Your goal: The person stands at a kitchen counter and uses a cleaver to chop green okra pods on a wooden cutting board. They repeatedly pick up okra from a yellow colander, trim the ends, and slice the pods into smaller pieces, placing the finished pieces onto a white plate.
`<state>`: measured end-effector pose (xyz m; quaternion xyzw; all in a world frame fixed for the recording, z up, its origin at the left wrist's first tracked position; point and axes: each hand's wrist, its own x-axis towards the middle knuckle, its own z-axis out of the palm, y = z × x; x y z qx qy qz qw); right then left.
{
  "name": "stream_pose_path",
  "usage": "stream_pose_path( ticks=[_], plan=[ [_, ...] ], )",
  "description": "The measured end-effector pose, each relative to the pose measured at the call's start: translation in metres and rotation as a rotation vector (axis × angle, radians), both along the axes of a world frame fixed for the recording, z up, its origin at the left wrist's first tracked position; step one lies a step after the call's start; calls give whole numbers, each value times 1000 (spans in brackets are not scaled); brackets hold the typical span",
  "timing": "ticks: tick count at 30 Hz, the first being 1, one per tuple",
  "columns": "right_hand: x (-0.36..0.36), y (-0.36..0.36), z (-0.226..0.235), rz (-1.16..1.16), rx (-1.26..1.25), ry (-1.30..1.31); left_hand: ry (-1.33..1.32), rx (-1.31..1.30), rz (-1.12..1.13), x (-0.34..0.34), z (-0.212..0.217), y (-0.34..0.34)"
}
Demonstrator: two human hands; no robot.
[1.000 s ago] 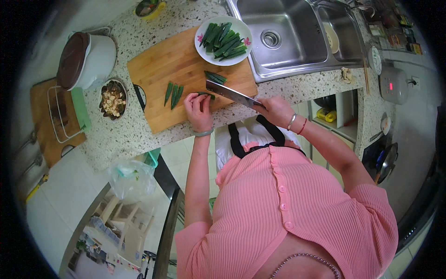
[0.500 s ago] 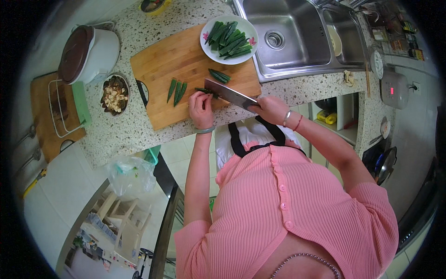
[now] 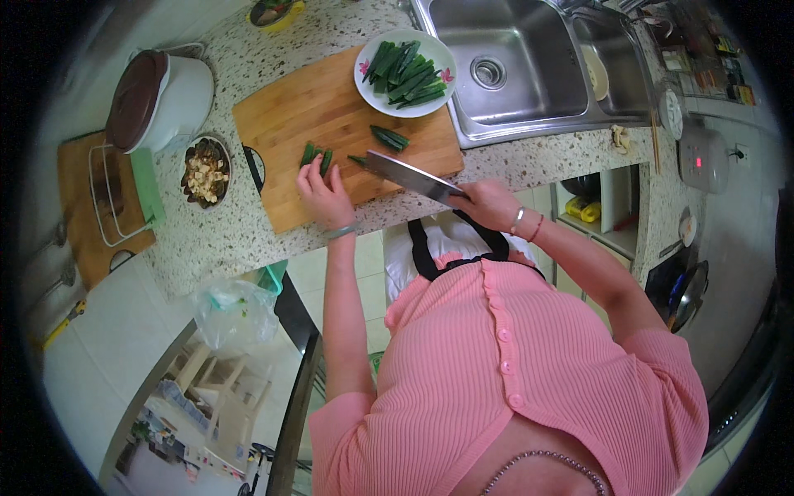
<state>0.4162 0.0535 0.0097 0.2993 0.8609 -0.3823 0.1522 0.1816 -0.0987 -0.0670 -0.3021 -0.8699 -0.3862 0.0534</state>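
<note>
My left hand (image 3: 327, 197) reaches over the okra pods (image 3: 308, 154) at the left of the wooden cutting board (image 3: 289, 116). Its thumb and fingers are apart, the fingertips on the pods and partly hiding them. In my right hand (image 3: 486, 203) is the handle of a cleaver (image 3: 411, 178), its wide blade tilted over the board's near edge. A small okra piece (image 3: 357, 160) lies by the blade's tip. Just beyond the blade are more okra pieces (image 3: 389, 137). A white plate (image 3: 447, 58) with pink flowers, piled with cut okra (image 3: 405, 73), stands on the board's far right corner.
The steel double sink (image 3: 529, 124) adjoins the board at the right. Left of the board, a bowl of chopped food (image 3: 204, 171) stands near a white pot (image 3: 186, 91) with a brown lid. A yellow bowl (image 3: 279, 15) is at the back; a plastic bag (image 3: 236, 314) hangs at the counter's front.
My left hand has moved left, from the okra beside the blade to the pods at the left. The cleaver stays in my right hand, nearly in place.
</note>
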Motion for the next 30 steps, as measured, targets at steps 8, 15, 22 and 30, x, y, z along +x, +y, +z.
stream_pose_path(
  ticks=[8, 15, 22, 30],
  plan=[
    [-2, 12, -15, -77, -75, 29, 32, -142, -214, 1, -5, -14],
    [-7, 11, 8, -45, 18, 49, -161, 162, -247, 37, -11, 1],
    [-12, 5, 10, 33, 33, -25, -126, 183, -220, 34, -19, 2],
    [-23, 2, 11, 30, 3, -68, -105, 181, -231, 33, -21, 0]
  ],
)
